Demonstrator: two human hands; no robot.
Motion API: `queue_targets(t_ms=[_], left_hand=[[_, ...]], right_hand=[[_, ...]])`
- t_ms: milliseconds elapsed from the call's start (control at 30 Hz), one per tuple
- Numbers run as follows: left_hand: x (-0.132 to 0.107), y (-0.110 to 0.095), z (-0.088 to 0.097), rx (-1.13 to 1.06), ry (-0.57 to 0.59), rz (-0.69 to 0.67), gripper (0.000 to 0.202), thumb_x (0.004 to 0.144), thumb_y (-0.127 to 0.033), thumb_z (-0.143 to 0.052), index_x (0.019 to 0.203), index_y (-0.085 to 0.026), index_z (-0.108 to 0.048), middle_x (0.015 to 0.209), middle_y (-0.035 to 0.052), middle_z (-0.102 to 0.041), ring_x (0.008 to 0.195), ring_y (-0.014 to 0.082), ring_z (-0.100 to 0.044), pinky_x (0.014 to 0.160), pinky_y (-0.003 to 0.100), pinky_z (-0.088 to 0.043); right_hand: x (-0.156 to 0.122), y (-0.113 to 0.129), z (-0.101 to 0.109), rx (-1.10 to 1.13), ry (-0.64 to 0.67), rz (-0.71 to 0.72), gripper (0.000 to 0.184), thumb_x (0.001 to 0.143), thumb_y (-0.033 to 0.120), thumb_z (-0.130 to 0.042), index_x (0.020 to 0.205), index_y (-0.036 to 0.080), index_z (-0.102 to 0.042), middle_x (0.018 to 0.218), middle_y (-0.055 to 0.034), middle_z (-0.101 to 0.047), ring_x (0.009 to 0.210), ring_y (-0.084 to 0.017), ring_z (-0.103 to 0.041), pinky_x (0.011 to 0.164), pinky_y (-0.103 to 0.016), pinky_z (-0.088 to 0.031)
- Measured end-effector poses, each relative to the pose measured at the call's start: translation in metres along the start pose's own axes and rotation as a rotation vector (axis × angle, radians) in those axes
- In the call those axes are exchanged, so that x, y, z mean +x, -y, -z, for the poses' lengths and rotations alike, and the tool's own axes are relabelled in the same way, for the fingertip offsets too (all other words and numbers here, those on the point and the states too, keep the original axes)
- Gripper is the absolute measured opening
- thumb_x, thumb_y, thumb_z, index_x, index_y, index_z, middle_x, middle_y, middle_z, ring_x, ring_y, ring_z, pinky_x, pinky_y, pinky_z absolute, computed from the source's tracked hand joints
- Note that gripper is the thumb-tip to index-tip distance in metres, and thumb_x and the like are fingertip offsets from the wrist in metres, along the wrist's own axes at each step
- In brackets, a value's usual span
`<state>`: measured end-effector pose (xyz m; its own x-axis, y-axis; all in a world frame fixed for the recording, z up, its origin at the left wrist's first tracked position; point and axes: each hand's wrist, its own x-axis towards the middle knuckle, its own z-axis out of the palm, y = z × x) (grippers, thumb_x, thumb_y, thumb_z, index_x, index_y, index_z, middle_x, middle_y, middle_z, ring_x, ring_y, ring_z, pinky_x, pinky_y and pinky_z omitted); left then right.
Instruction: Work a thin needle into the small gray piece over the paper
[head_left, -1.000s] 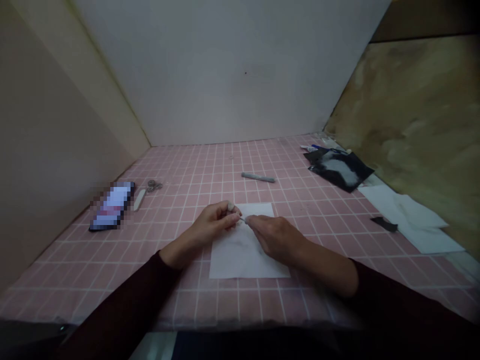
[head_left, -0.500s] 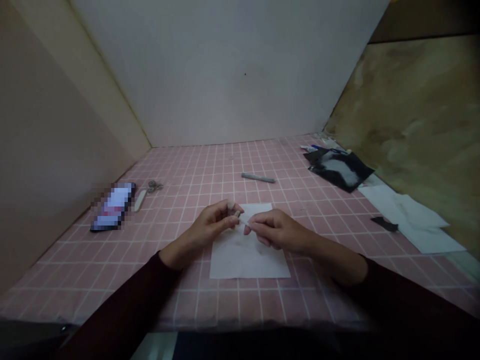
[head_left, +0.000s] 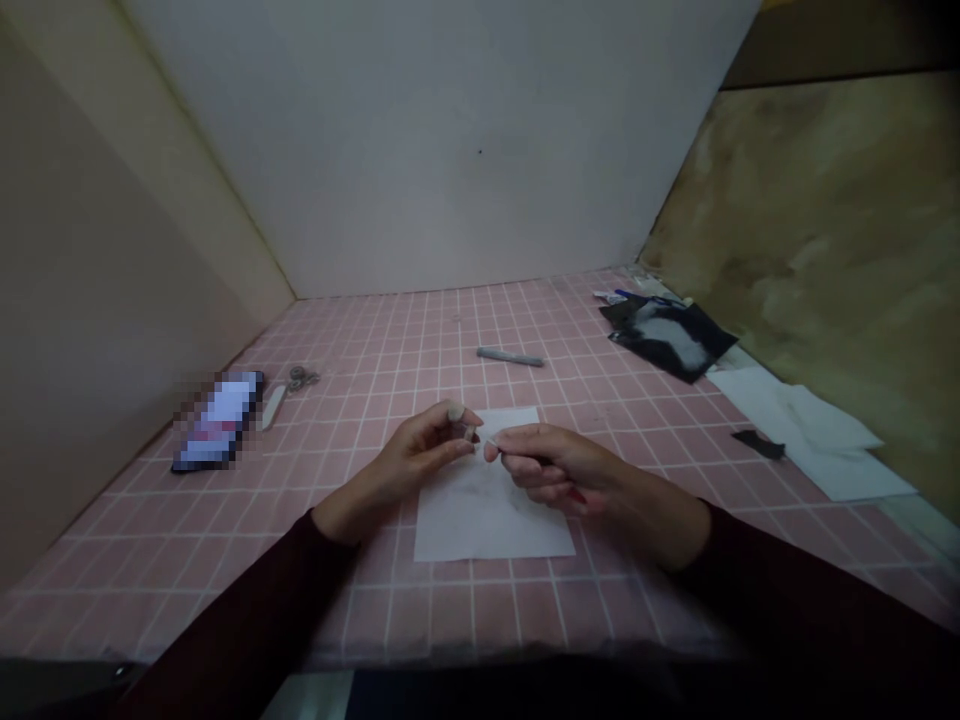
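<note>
My left hand (head_left: 420,445) is over the paper's left side, thumb and fingers closed on a small brownish piece (head_left: 470,434) too small to name. A beige wrap covers one of its fingertips. Facing it, a short gap away, my right hand (head_left: 544,465) pinches a thin pale-tipped thing (head_left: 491,443), mostly hidden by the fingers. A bit of red (head_left: 577,495) shows under the right palm; whether it belongs to the same thing I cannot tell. Below both hands lies a white sheet of paper (head_left: 487,530) with faint grey smudges.
A grey stick (head_left: 510,357) lies beyond the paper on the pink checked cloth (head_left: 375,350). Leftward are a phone (head_left: 219,420), a whitish flat strip (head_left: 274,407) and small metallic items (head_left: 300,377). Dark dusty sheets (head_left: 675,335), white papers (head_left: 810,430) and a dark scrap (head_left: 759,444) are rightward.
My right hand has turned and drawn slightly away from the left, so the pale thing between them shows less. Red now appears under the right palm. The view has shifted slightly.
</note>
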<state>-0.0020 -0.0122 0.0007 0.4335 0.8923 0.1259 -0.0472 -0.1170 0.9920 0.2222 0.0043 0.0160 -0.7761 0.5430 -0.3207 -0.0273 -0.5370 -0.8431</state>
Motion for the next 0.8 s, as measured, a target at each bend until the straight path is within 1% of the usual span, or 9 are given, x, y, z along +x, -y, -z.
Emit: queue_targets(t_ms=[100,233,300,367,467,600,667,733,800], left_hand=[[-0.001,-0.001,-0.001,-0.033,-0.009,0.008,0.02,0.088,-0.027,-0.067,0.104,-0.018,-0.06,0.096,0.0039,-0.058,0.088,0.0148,-0.056,0.08,0.028,-0.042],[0.001,0.0,0.001,0.02,-0.009,0.06,0.021,0.088,-0.031,-0.066,0.102,-0.016,-0.061,0.086,0.0011,-0.054,0.073,0.0105,-0.048,0.068,0.024,-0.038],[0.003,0.001,0.002,0.057,-0.045,0.095,0.02,0.09,-0.033,-0.064,0.096,-0.014,-0.061,0.08,-0.0009,-0.051,0.067,0.009,-0.042,0.063,0.023,-0.033],[0.004,0.002,0.003,0.08,-0.074,0.126,0.021,0.091,-0.035,-0.062,0.089,-0.014,-0.059,0.073,-0.0027,-0.047,0.063,0.0086,-0.039,0.06,0.023,-0.03],[0.004,0.003,0.004,0.082,-0.033,0.131,0.021,0.089,-0.034,-0.064,0.089,-0.014,-0.06,0.073,-0.0025,-0.049,0.064,0.009,-0.042,0.062,0.023,-0.032],[0.002,0.003,0.004,0.025,0.019,0.05,0.021,0.088,-0.029,-0.068,0.104,-0.017,-0.061,0.089,0.002,-0.058,0.079,0.0124,-0.053,0.073,0.026,-0.04],[0.001,0.003,0.003,-0.005,0.003,0.01,0.022,0.087,-0.027,-0.069,0.106,-0.018,-0.061,0.096,0.0035,-0.059,0.086,0.0139,-0.055,0.077,0.027,-0.042],[-0.001,0.001,0.002,-0.024,-0.019,0.008,0.022,0.087,-0.026,-0.069,0.106,-0.019,-0.061,0.099,0.0041,-0.059,0.09,0.0146,-0.056,0.079,0.028,-0.043],[-0.001,-0.001,0.0,-0.031,-0.032,0.027,0.02,0.088,-0.027,-0.068,0.105,-0.018,-0.062,0.098,0.0037,-0.058,0.088,0.0139,-0.055,0.079,0.027,-0.042]], right_hand=[[0.001,-0.004,-0.001,-0.135,-0.01,0.065,0.023,0.092,0.037,-0.051,0.095,0.016,-0.061,0.052,0.011,-0.035,0.036,-0.004,-0.015,0.034,-0.018,-0.013],[0.001,-0.012,-0.005,-0.833,-0.183,0.349,0.024,0.096,0.028,-0.044,0.088,0.015,-0.063,0.059,0.0024,-0.051,0.05,-0.009,-0.044,0.051,-0.022,-0.035],[0.002,-0.017,-0.008,-1.196,-0.298,0.476,0.022,0.093,0.017,-0.042,0.089,0.013,-0.064,0.071,-0.0043,-0.059,0.063,-0.014,-0.051,0.062,-0.027,-0.039],[0.002,-0.019,-0.009,-1.369,-0.349,0.511,0.024,0.09,0.012,-0.04,0.092,0.011,-0.064,0.079,-0.0084,-0.062,0.068,-0.016,-0.052,0.065,-0.03,-0.039],[0.002,-0.015,-0.008,-1.151,-0.299,0.432,0.024,0.093,0.018,-0.042,0.088,0.012,-0.065,0.068,-0.0033,-0.056,0.059,-0.013,-0.048,0.059,-0.027,-0.037],[-0.001,-0.002,0.0,-0.356,-0.071,0.101,0.025,0.096,0.034,-0.045,0.094,0.016,-0.063,0.055,0.0084,-0.037,0.04,-0.005,-0.02,0.038,-0.02,-0.018],[-0.003,0.002,0.002,-0.12,0.005,0.012,0.024,0.094,0.035,-0.047,0.096,0.016,-0.062,0.055,0.0101,-0.032,0.039,-0.005,-0.012,0.035,-0.019,-0.011],[-0.003,0.003,0.003,-0.1,0.016,0.006,0.023,0.094,0.035,-0.049,0.097,0.016,-0.063,0.055,0.0104,-0.032,0.039,-0.004,-0.011,0.034,-0.019,-0.01],[-0.001,0.0,0.001,-0.276,-0.026,0.064,0.026,0.095,0.036,-0.048,0.097,0.015,-0.063,0.054,0.0096,-0.037,0.037,-0.004,-0.018,0.036,-0.019,-0.016]])
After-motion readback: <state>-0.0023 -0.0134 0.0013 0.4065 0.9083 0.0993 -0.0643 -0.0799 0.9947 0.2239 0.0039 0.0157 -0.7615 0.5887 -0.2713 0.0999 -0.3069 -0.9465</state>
